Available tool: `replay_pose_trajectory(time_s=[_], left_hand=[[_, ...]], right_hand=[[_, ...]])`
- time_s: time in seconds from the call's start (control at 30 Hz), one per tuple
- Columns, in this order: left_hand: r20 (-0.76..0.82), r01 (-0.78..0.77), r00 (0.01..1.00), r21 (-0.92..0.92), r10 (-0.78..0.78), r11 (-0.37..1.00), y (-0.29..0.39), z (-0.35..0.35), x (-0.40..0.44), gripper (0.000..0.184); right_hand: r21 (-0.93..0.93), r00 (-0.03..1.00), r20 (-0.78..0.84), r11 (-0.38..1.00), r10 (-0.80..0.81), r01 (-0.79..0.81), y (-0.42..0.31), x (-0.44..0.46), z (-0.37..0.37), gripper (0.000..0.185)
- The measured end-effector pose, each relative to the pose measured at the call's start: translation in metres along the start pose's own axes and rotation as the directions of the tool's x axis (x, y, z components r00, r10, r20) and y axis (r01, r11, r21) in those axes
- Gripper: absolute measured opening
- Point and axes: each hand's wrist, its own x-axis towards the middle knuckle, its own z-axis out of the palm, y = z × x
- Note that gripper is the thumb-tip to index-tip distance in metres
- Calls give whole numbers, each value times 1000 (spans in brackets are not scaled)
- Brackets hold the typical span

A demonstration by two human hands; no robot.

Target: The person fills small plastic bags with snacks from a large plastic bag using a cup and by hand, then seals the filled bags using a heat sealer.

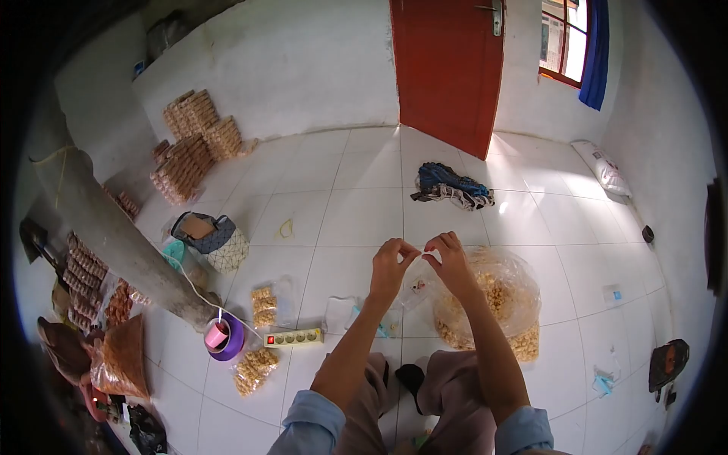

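Observation:
My left hand [390, 267] and my right hand [452, 264] are raised in front of me, fingertips nearly meeting. Each pinches thumb against fingers; whatever lies between them is too small or too clear to make out. Just below them shows a clear plastic bag [415, 290] with small reddish marks; whether it hangs from my fingers or lies on the floor I cannot tell. Beneath and beside my right forearm sits a large clear bag [516, 284] full of light brown puffed snacks [497, 297], some of them heaped at its near side.
Left of me lie filled snack packs [264, 307], another snack pack [255, 370], a power strip [293, 338] and a purple bowl [225, 337] with a pink cup. Stacked packs [182, 167] stand by the far wall. A dark cloth bundle [453, 186] lies near the red door [447, 68].

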Motion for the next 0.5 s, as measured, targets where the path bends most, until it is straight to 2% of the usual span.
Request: replay_pose_trajectory(time_s=[0.23, 0.3, 0.37, 0.4, 0.43, 0.47, 0.5], left_hand=[[89, -57, 994, -59, 62, 997, -6, -4, 0, 15], [110, -79, 990, -76, 87, 994, -5, -6, 0, 17], [225, 109, 972, -172, -69, 979, 3, -12, -1, 22], [223, 110, 972, -173, -70, 979, -2, -13, -1, 22], [300, 158, 947, -120, -116, 980, -9, -15, -2, 23], [372, 201, 914, -63, -164, 977, -16, -17, -2, 23], [371, 202, 914, -63, -165, 977, -19, -19, -1, 23]], right_hand=[[39, 995, 29, 994, 100, -101, -1, -5, 13, 17], [23, 997, 13, 997, 75, -75, 4, -5, 11, 15], [8, 999, -1, 999, 48, -47, 11, -5, 7, 13], [57, 993, -16, 992, 113, -112, 14, -5, 5, 11], [106, 983, -25, 979, 180, -176, 16, -7, 3, 8], [105, 984, -22, 979, 179, -176, 19, -7, 0, 8], [264, 948, 74, 911, 310, -318, 19, -6, -5, 5]])
